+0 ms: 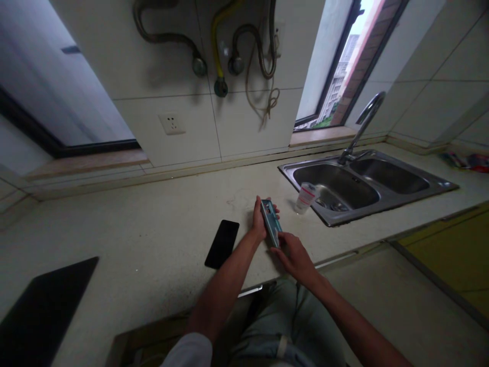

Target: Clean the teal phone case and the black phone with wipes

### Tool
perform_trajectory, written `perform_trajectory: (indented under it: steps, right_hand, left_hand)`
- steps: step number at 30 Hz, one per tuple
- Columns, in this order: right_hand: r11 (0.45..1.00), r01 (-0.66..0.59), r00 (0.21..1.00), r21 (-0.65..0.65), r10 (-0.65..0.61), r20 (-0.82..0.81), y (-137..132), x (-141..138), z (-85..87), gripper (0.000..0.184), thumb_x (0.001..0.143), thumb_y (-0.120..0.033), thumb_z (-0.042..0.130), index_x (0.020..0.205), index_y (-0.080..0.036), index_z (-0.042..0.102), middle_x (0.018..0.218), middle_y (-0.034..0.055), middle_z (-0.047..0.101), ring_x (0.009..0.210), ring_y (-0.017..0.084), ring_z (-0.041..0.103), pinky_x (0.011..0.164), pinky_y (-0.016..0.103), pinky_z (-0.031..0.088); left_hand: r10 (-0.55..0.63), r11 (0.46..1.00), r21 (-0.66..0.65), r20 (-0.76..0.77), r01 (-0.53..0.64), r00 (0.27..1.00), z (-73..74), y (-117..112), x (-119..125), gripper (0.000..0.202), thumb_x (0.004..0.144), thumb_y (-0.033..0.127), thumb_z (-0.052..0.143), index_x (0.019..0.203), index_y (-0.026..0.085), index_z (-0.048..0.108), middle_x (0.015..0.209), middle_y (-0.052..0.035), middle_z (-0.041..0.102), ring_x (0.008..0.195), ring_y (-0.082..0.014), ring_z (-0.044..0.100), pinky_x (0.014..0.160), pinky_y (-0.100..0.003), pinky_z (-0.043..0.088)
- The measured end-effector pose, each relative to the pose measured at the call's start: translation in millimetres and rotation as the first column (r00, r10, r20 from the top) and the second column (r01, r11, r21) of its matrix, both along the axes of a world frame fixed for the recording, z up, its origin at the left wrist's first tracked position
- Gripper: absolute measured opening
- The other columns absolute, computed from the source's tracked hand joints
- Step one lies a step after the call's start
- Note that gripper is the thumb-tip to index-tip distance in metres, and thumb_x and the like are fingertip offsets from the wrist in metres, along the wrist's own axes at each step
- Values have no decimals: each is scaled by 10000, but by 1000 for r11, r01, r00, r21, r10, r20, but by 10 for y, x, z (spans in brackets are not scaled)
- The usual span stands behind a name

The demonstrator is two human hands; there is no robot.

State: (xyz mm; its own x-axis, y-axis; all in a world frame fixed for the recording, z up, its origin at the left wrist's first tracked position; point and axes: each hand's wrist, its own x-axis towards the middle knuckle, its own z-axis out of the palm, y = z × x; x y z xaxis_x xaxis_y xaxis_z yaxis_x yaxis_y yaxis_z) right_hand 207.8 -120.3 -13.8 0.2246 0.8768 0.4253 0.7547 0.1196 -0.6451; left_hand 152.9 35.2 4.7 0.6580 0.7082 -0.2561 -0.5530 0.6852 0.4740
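Observation:
Over the counter, my left hand (259,219) is wrapped from beneath and the left side around a slim teal phone case (271,223). Skin-coloured spots show at the opening near its top end; whether anything sits inside the case I cannot tell. My right hand (292,253) pinches the lower right end of the case between thumb and fingers. Left of my hands, a black phone (222,243) lies flat on the counter, dark side up. To the right, close to the sink, stands a clear plastic cup (305,198) with a red band, apart from both hands.
A double steel sink (324,216) with a tall faucet (362,125) is set into the pale counter (153,219) on the right. A dark panel (42,306) is at the left front. Hoses and valves (220,86) hang on the tiled wall beside an open window.

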Motion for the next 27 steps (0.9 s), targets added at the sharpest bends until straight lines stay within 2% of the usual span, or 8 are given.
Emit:
perform_trajectory:
  steps: [3,7,11,15,18,22,25,27]
  right_hand:
    - [999,-51,914,-16,40,-404,53,97,53,450,831,-457,706,1196,-208,626,901,36,690,799,217,628,771,356,512]
    - [999,-31,555,38,49,-830,96,201,144,339,737,-445,811,967,-224,696,892,14,717,822,198,653,803,345,533]
    - [991,-122,151,56,75,-986,100,199,151,343,687,-373,868,946,-238,687,983,13,741,883,193,690,889,406,553]
    - [973,-232,30,8,15,-999,100,179,81,329,679,-372,878,899,-216,689,883,12,736,770,171,688,820,400,589]
    - [994,-61,172,-88,-76,-982,103,260,80,322,645,-414,888,776,-199,687,769,1,714,687,160,659,725,352,586]
    - [967,252,611,-26,-180,-771,149,451,222,356,742,-521,782,841,-181,748,804,43,737,750,202,658,731,359,551]
    - [956,278,832,95,-190,-522,317,542,347,322,834,-475,694,979,-198,769,973,71,758,892,236,678,848,405,539]
    - [961,221,929,167,-155,-335,512,546,381,279,871,-410,648,1019,-207,768,1000,83,757,930,249,679,873,421,537]
  left_hand:
    - [-17,1000,19,57,16,998,0,53,-21,544,900,668,482,992,162,659,719,-43,650,584,-156,616,528,-257,492]
    - [-48,998,-36,42,50,998,-14,101,-24,254,907,383,588,910,141,665,695,-43,667,590,-160,626,662,-293,534]
    - [-179,980,-68,83,185,980,-36,52,-38,242,857,260,575,1017,113,682,870,-114,745,896,-255,716,922,-407,524]
    - [-299,953,7,202,304,933,-11,-6,-91,586,713,140,532,1295,126,601,1221,-153,704,1202,-306,630,1081,-504,414]
    - [-332,940,-26,173,341,927,40,-23,-170,722,630,120,515,1349,141,561,1284,-155,675,1244,-339,599,1090,-576,383]
    - [-218,969,-92,103,227,971,87,-49,-280,597,682,139,529,1275,152,604,1143,-139,735,1114,-320,677,1036,-575,443]
    - [-178,973,-143,42,183,983,94,-69,-282,365,849,319,528,1136,135,657,973,-137,759,974,-302,722,943,-539,520]
    - [-194,966,-164,43,198,980,85,-77,-239,436,917,481,475,1080,130,675,931,-144,756,930,-301,728,884,-513,552]
